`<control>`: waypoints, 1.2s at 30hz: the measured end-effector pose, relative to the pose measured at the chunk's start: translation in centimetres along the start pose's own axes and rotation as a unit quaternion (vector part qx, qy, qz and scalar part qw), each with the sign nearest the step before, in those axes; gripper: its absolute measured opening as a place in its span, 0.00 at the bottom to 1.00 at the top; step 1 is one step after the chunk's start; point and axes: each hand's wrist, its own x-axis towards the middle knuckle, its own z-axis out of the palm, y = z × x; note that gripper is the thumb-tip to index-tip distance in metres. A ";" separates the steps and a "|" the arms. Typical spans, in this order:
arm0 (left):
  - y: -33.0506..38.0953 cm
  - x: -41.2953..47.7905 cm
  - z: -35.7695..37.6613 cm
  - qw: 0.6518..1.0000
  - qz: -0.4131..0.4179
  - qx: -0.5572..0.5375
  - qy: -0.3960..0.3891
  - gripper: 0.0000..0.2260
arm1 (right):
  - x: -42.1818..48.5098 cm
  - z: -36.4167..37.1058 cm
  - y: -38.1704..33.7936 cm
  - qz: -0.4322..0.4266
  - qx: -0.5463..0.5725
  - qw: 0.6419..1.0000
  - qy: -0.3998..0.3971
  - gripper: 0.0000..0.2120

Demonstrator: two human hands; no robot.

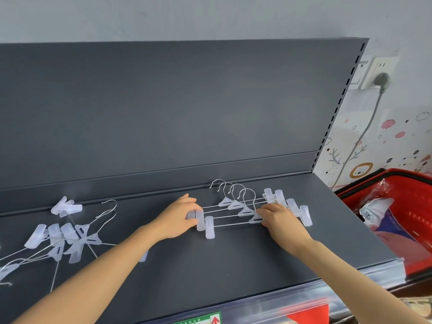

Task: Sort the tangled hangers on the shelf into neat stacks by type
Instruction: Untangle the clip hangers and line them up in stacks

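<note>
Grey shelf (233, 265) by a wall. Stack (230, 210) of four clip hangers sits mid-right, hooks to the back, overlapped so they nest. L hand (177, 218) pinches the left-end clips, R hand (278, 218) curls over the front bar, prob. squaring the ends. Tangle (65, 237) lies well left, unsorted.

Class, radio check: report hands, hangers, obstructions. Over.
Left hand pinches stack at left end. Right hand on stack middle, grip unclear. Tangled pile waits left. Nothing blocking.
</note>
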 end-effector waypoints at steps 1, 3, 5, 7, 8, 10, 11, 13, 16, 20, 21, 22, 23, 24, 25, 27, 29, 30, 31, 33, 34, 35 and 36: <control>0.0 0.0 0.1 1.000 -0.001 -0.003 0.001 0.14 | 0.0 -0.1 0.0 0.000 0.001 1.000 -0.001 0.06; 0.0 0.1 0.2 1.000 0.000 0.000 0.002 0.14 | -0.1 -0.2 0.0 0.003 0.003 1.000 0.000 0.06; 0.0 0.1 0.4 1.000 0.002 0.009 0.003 0.16 | -0.2 -0.2 0.1 0.002 0.008 1.000 -0.004 0.06; -0.1 -0.1 0.5 1.000 0.000 0.014 0.001 0.20 | -0.2 -0.2 0.1 0.002 0.007 1.000 -0.012 0.06; -0.1 -0.2 0.6 1.000 0.000 0.016 0.000 0.22 | -0.2 -0.2 0.1 0.002 0.007 1.000 -0.014 0.06; -0.1 -0.4 0.6 1.000 0.003 0.021 0.001 0.26 | -0.4 -0.4 0.0 0.007 0.018 1.000 -0.011 0.05; 0.0 -0.5 0.6 1.000 0.005 0.024 0.004 0.27 | -0.4 -0.6 -0.1 0.007 0.026 1.000 -0.001 0.03; 0.0 -0.8 0.5 0.999 0.011 0.029 0.013 0.29 | -0.5 -0.7 -0.5 -0.004 0.049 0.998 0.024 0.08; 0.1 -1.7 0.1 0.999 0.013 0.047 0.019 0.31 | -0.1 -0.7 -1.4 -0.042 0.064 0.996 0.045 0.19; -0.1 -3.5 -0.6 0.995 0.016 0.099 0.021 0.32 | 0.7 -0.6 -3.8 -0.074 0.052 0.994 0.057 0.22; -0.2 -4.0 -0.8 0.993 0.021 0.115 0.020 0.32 | 0.8 -0.7 -4.5 -0.080 0.051 0.994 0.057 0.21; -0.3 -4.6 -1.0 0.991 0.026 0.131 0.020 0.33 | 1.0 -0.7 -5.3 -0.088 0.052 0.993 0.055 0.20; -0.4 -5.1 -1.2 0.989 0.030 0.146 0.023 0.32 | 1.1 -0.7 -6.1 -0.096 0.054 0.993 0.053 0.19; -0.6 -5.7 -1.5 0.987 0.030 0.155 0.026 0.32 | 1.3 -0.7 -6.8 -0.102 0.055 0.992 0.050 0.18; -0.9 -6.2 -1.9 0.987 0.026 0.157 0.031 0.32 | 1.4 -0.7 -7.6 -0.108 0.054 0.992 0.047 0.17; -1.9 -7.5 -2.6 0.987 0.015 0.156 0.040 0.32 | 1.8 -0.6 -9.3 -0.119 0.044 0.991 0.043 0.15; -3.5 -8.8 -3.5 0.986 0.008 0.158 0.051 0.32 | 2.2 -0.8 -11.3 -0.119 0.036 0.991 0.040 0.15; -4.3 -9.6 -4.1 0.985 0.008 0.161 0.055 0.32 | 2.3 -0.9 -12.5 -0.118 0.036 0.992 0.038 0.16; -5.2 -10.4 -4.7 0.984 0.009 0.165 0.060 0.32 | 2.5 -1.0 -13.7 -0.117 0.036 0.992 0.034 0.17; -7.1 -12.3 -6.1 0.983 0.009 0.172 0.067 0.32 | 2.8 -1.1 -16.2 -0.119 0.040 0.992 0.020 0.19; -8.1 -13.3 -6.8 0.983 0.006 0.171 0.066 0.33 | 3.0 -1.1 -17.6 -0.120 0.042 0.992 0.012 0.20; -9.2 -14.4 -7.6 0.984 0.001 0.168 0.064 0.33 | 3.1 -1.1 -19.0 -0.120 0.043 0.992 0.006 0.21; -10.3 -15.5 -8.4 0.984 -0.003 0.165 0.062 0.33 | 3.2 -1.0 -20.5 -0.119 0.042 0.992 0.001 0.21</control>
